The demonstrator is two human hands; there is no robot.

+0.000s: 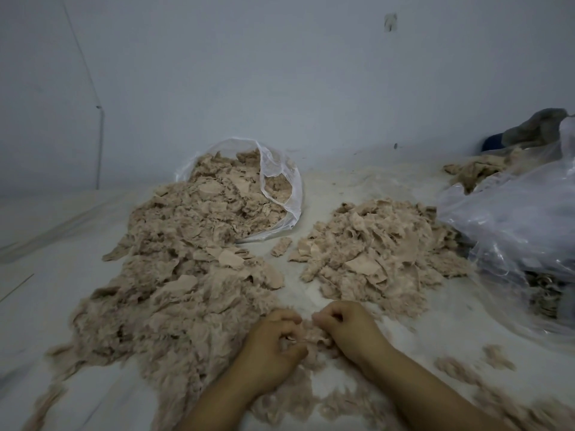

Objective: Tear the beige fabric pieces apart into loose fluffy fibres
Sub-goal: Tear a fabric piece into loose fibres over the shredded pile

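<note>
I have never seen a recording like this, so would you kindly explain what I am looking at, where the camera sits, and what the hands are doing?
There is no machine here: a person works with two bare hands. The single picture comes from a camera worn on the head, looking forward and down.

The left hand and the right hand each pinch the same small beige fabric piece between them, low in the middle.

On the pale surface lie a long heap of torn fluffy fibres on the left and a smaller pile of fabric pieces on the right. Behind the heap, an open clear bag spills more pieces. A second plastic bag lies at the far right.
</note>
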